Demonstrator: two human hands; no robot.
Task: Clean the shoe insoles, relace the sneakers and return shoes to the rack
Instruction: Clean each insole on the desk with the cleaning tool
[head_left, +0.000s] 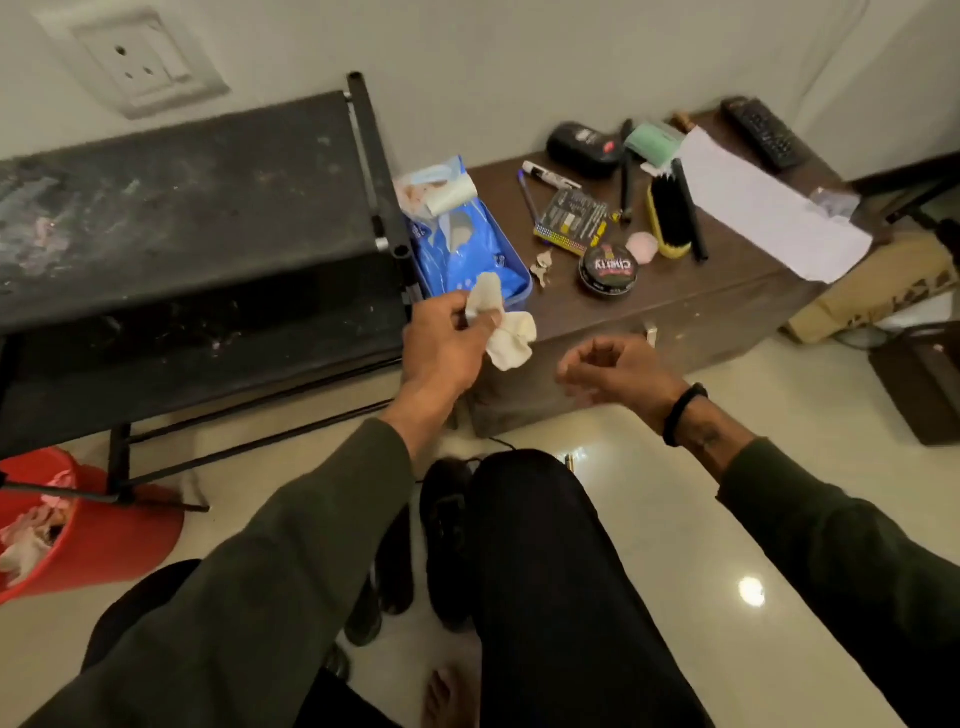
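Observation:
My left hand (447, 348) pinches a crumpled white wipe (506, 332) just in front of the blue wet-wipe pack (462, 249), which lies at the left end of the low brown table (701, 306). To its right my right hand (618, 371) hovers with loosely curled fingers and holds nothing. On the floor beside my knee stands a black shoe (447, 540), partly hidden by my leg. A dark insole (395, 566) lies to the left of that shoe. The black shoe rack (182, 208) stands on the left.
On the table lie a shoe brush (667, 218), a polish tin (609, 269), pens, a small box, white paper (769, 208) and a remote (763, 132). A red bin (88, 530) with used wipes sits at lower left. A cardboard box stands at the right.

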